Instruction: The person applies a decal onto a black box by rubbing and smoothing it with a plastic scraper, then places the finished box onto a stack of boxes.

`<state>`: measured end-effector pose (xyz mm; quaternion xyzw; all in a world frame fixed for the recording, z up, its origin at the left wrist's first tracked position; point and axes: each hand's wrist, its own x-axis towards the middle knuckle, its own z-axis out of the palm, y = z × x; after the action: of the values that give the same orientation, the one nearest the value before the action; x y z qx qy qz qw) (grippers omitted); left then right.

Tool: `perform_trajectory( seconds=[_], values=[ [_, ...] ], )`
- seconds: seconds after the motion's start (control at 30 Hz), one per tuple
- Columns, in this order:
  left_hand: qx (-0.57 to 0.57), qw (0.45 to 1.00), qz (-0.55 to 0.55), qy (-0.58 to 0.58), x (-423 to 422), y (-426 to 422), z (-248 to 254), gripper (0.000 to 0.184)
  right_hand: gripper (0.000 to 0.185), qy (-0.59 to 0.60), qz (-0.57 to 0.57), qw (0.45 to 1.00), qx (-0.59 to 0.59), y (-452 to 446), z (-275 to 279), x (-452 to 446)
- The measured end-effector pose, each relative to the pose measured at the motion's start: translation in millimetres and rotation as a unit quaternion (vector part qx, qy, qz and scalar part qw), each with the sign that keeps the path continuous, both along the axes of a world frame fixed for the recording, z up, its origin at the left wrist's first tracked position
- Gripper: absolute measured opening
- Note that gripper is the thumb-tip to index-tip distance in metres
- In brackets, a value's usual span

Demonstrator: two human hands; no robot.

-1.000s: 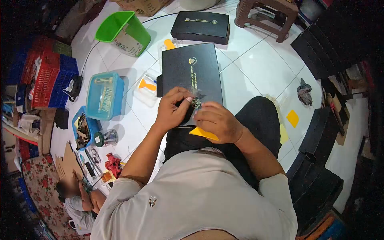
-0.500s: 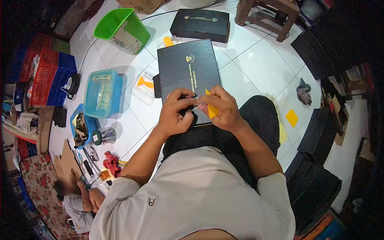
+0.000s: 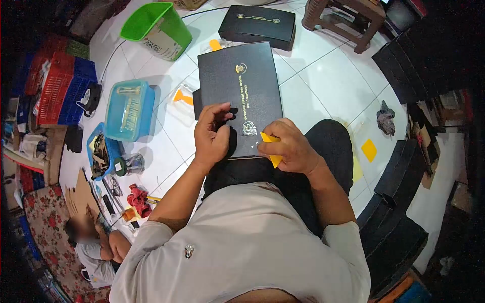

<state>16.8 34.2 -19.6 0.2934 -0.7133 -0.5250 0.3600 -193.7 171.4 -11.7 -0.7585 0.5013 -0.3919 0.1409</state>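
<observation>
A black box [image 3: 237, 96] with gold lettering and emblems lies on my lap, its lid facing up. Near its lower edge, a shiny clear patch [image 3: 249, 128] covers the nearer emblem, and small white flecks show beside it. My left hand [image 3: 212, 136] is over the box's left side, fingers loosely bent and apart, with nothing visible in them. In my right hand [image 3: 289, 147], a flat yellow piece [image 3: 273, 147] is pinched over the lower right of the lid. Whether its edge touches the lid I cannot tell.
Left on the tiled floor are a green bin [image 3: 174, 38], a blue tub [image 3: 129, 132], a tray of scraps [image 3: 103, 156] and a jar [image 3: 132, 165]. Ahead are another black box [image 3: 257, 25] and a stool [image 3: 343, 22]. Black boxes [image 3: 399, 171] line the right. A person [image 3: 96, 252] sits lower left.
My hands were close together over the nearer emblem. They have moved apart, uncovering it and the shiny patch; the right hand has moved right and down with the yellow piece.
</observation>
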Motion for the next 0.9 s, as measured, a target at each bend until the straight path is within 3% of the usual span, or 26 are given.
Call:
perform_trajectory(
  seconds=[0.27,0.33,0.67,0.73,0.83,0.9],
  values=[
    [0.000,0.999,0.018,0.029,-3,2,-2,0.048,0.035,-0.047,0.021,0.999,0.010,4,-1,-6],
    [-0.002,0.999,0.018,0.030,-1,4,-3,0.048,0.027,-0.028,0.024,0.999,0.036,6,7,-5],
    [-0.034,0.999,0.018,0.035,3,10,-8,0.045,0.028,0.021,0.017,0.999,0.031,15,18,-4],
    [-0.034,0.999,0.018,0.038,4,11,-8,0.044,0.034,0.020,0.032,0.996,0.081,18,17,-6],
    [-0.047,0.998,0.008,0.031,5,11,-8,0.045,0.025,0.015,0.025,0.998,0.052,21,15,-5],
    [-0.040,0.998,0.002,0.038,5,11,-7,0.045,0.029,0.009,0.021,0.998,0.054,24,12,-4]
  ],
)
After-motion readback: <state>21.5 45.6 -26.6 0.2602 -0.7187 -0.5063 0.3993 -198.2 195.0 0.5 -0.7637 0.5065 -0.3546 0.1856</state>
